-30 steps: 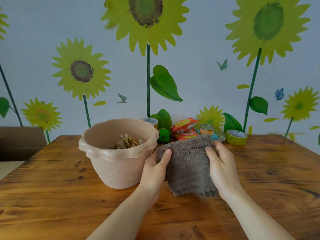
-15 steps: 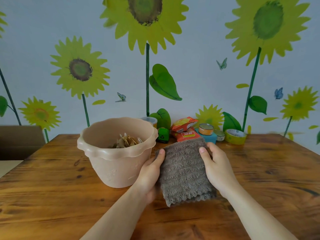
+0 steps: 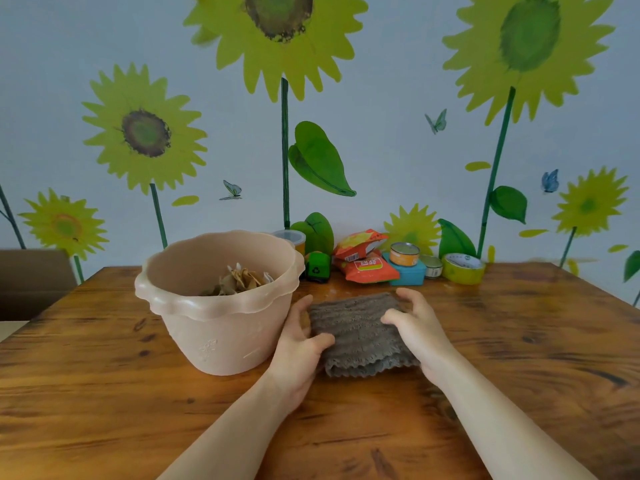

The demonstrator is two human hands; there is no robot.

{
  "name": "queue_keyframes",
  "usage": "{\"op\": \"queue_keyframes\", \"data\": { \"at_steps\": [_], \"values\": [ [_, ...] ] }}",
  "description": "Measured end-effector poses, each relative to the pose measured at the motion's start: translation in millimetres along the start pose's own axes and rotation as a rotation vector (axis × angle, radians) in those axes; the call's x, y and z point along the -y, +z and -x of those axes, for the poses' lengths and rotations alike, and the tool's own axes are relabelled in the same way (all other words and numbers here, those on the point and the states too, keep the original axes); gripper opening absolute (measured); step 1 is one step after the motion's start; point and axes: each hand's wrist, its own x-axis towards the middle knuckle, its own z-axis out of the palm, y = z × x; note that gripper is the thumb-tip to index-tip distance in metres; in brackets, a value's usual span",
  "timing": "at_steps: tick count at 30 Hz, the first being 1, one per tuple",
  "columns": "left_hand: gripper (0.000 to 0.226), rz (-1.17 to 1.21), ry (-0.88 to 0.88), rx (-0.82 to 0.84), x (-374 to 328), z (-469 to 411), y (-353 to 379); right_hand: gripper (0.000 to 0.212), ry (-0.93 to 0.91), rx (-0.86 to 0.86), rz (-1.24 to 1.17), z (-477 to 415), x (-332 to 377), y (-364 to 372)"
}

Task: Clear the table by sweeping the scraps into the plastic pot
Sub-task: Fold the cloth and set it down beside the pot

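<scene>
A pink plastic pot [image 3: 221, 327] with a wavy rim stands on the wooden table [image 3: 104, 393], left of centre. Brown and white paper scraps [image 3: 239, 280] lie inside it. Just right of the pot a folded grey cloth [image 3: 356, 330] lies flat on the table. My left hand [image 3: 299, 344] grips the cloth's left edge, thumb on top. My right hand [image 3: 415, 323] rests on its right side, fingers curled over the far corner.
Along the wall behind the cloth stand a small green bin [image 3: 318, 268], two orange snack packets [image 3: 363, 258], a tin [image 3: 404, 253] on a blue box [image 3: 408, 276], another tin [image 3: 433, 266] and a yellow tape roll [image 3: 463, 267]. A cardboard box [image 3: 31, 282] sits off the table's left.
The cloth, held up before me a second ago, has come down flat onto the table beside the pot, both hands still on it.
</scene>
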Motion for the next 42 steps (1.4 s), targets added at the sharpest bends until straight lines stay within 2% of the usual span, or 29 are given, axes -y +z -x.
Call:
{"op": "queue_keyframes", "data": {
  "at_steps": [4, 7, 9, 13, 17, 20, 22, 27, 32, 37, 42],
  "values": [
    [0.049, -0.598, 0.262, -0.061, 2, 1, 0, 0.065, -0.088, 0.106, 0.189, 5, -4, -4],
    [0.042, -0.891, 0.34, -0.078, 4, 4, 3, 0.057, -0.154, 0.137, 0.335, 8, -4, -5],
    [0.044, -0.991, 0.354, -0.093, 3, 7, 7, 0.051, -0.199, 0.102, 0.432, 12, -3, -5],
    [0.044, -1.028, 0.309, -0.128, 2, 10, 9, 0.039, -0.231, 0.045, 0.506, 17, -1, -7],
    [0.043, -1.056, 0.303, -0.127, 3, 14, 11, 0.034, -0.231, 0.165, 0.593, 18, -1, -7],
    [0.046, -1.058, 0.277, -0.103, 2, 15, 11, 0.037, -0.219, 0.207, 0.591, 18, -2, -6],
    [0.052, -1.148, 0.262, -0.08, 5, 13, 9, 0.042, -0.23, 0.199, 0.611, 18, -3, -5],
    [0.061, -1.368, 0.29, 0.085, 12, 10, 3, 0.067, -0.371, 0.277, 0.78, 19, -6, -2],
    [0.063, -1.452, 0.244, 0.15, 13, 11, 0, 0.066, -0.322, 0.384, 0.88, 17, -10, -5],
    [0.061, -1.503, 0.249, 0.155, 14, 11, -1, 0.061, -0.341, 0.391, 0.918, 20, -16, -4],
    [0.061, -1.533, 0.279, 0.204, 14, 13, -8, 0.053, -0.436, 0.357, 0.918, 30, -33, -14]
  ]
}}
